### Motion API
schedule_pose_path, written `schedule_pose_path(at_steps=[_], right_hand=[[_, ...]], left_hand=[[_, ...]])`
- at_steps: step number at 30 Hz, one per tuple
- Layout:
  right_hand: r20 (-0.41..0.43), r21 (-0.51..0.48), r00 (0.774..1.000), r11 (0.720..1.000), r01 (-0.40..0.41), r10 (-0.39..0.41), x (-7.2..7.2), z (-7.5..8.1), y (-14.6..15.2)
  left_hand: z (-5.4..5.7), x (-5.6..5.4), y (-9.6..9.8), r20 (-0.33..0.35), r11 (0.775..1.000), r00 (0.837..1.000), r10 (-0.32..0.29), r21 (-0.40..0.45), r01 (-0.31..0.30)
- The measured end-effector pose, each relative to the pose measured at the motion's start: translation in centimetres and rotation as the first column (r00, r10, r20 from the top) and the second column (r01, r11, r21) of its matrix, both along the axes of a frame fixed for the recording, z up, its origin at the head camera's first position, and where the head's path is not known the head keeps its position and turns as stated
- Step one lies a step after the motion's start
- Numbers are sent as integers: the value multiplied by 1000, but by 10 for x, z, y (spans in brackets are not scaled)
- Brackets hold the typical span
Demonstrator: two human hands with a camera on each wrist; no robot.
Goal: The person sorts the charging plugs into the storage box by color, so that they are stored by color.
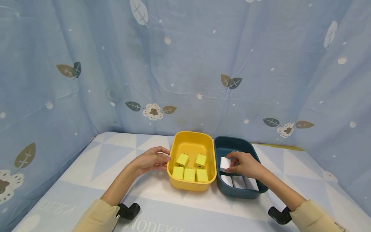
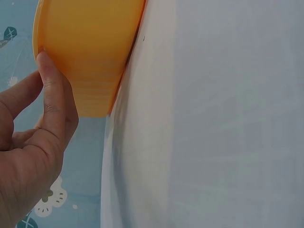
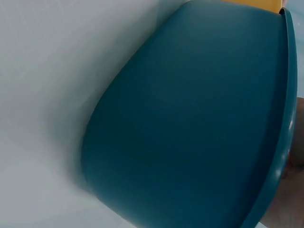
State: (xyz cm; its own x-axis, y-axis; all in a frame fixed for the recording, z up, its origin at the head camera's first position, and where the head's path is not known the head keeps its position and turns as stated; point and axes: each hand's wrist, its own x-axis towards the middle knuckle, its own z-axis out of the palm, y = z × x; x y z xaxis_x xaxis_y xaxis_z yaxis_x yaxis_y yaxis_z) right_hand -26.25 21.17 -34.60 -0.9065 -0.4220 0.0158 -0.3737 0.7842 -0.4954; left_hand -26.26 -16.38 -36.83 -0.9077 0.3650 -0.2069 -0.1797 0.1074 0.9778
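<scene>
My right hand point(image 1: 245, 165) pinches a white charger plug point(image 1: 224, 163) between thumb and fingers, inside the outline of the dark blue bin point(image 1: 235, 192). Several more white plugs point(image 1: 239, 182) lie in a row along that bin's near side. In the right wrist view, the blue bin's wall point(image 3: 185, 114) hides most of the hand. At the yellow bin point(image 1: 191, 185), my left hand point(image 1: 149, 160) touches the left rim with extended fingers; the left wrist view shows a fingertip right at the rim. Several yellow charger plugs point(image 1: 189, 175) rest inside the yellow bin, two of them behind a front row.
Both bins stand side by side on a table with a white and pale blue patterned cloth point(image 1: 116, 161). A blue curtain point(image 1: 185, 71) with leaf and flower prints hangs behind. Black wrist mounts point(image 1: 128, 211) sit near both sleeves.
</scene>
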Motion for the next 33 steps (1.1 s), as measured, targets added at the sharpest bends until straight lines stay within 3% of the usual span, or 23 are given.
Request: schedule_pose_path(at_steps=[15,33], right_hand=[[-9,-39,1000,999,0,-1,6,3,2],[-40,-85,994,991,-103,100,29,15,12]], left_hand=[[0,0,1,4,1000,1000,12,-7,-12],[0,-2,2,6,1000,1000,9,1,-9]])
